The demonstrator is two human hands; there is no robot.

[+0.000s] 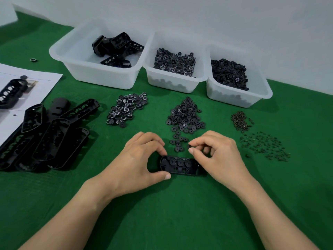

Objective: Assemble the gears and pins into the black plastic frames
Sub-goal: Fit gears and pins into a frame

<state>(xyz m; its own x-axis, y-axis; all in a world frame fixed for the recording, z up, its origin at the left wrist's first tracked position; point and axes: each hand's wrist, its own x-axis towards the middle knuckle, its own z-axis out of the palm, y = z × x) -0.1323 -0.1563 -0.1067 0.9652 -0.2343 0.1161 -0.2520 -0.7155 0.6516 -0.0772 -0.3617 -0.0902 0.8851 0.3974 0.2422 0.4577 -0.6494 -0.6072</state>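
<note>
A black plastic frame [178,165] lies flat on the green mat near the middle, with three round gears seated inside it. My left hand [142,159] pinches the frame's left end between thumb and fingers. My right hand [218,156] hovers over the frame's right end, thumb and forefinger pinched on a small dark gear. Just behind lies a pile of plain black gears [185,118], and a pile of white-marked gears [126,110] sits to its left. Pins [264,147] are scattered to the right, with a heap of brownish screws [240,120] behind them.
A stack of empty black frames [46,132] fills the left side, beside printed instruction sheets [19,87]. Three translucent white bins stand at the back: frames [72,51], marked gears [173,82], plain gears [259,94]. A small ring [33,60] lies far left.
</note>
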